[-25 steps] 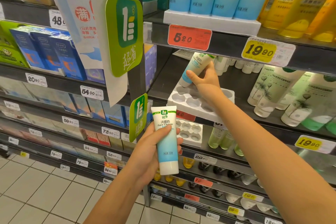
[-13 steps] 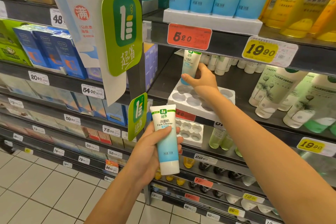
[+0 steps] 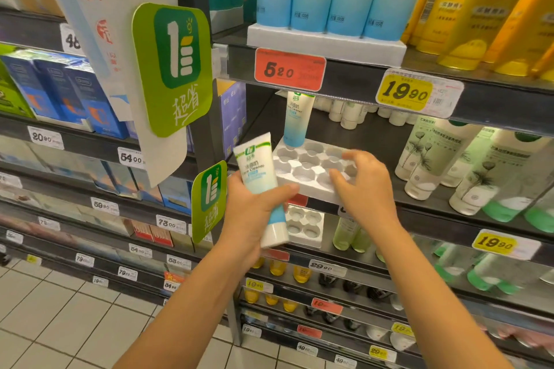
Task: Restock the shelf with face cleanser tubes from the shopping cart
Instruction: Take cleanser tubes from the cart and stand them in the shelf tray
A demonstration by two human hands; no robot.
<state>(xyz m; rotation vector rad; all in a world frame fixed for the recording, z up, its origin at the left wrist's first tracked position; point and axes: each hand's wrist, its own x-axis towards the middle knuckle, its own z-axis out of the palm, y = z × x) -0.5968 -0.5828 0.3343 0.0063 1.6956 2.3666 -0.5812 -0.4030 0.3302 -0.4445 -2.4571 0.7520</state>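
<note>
Dark metal shelving (image 3: 353, 81) rises from a pale tiled floor (image 3: 60, 323).

Bright, even store light. The bay behind the fingers (image 3: 353, 157) of the right hand (image 3: 364, 189) is shaded by the upper shelf (image 3: 350, 76). Right hand motion-blurred. Tube (image 3: 257, 171) gripped by left hand (image 3: 254, 219) is sharp, label readable. Bottles (image 3: 431, 156) right of the fingers soft. Price tags (image 3: 326, 267) below them blurry. Wide-angle bending at the edges.

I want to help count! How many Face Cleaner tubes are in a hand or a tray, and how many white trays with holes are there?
Tubes: 2 (standing tube, held tube in left hand)
Trays: 2 (upper tray, lower tray)
Total: 4
</note>
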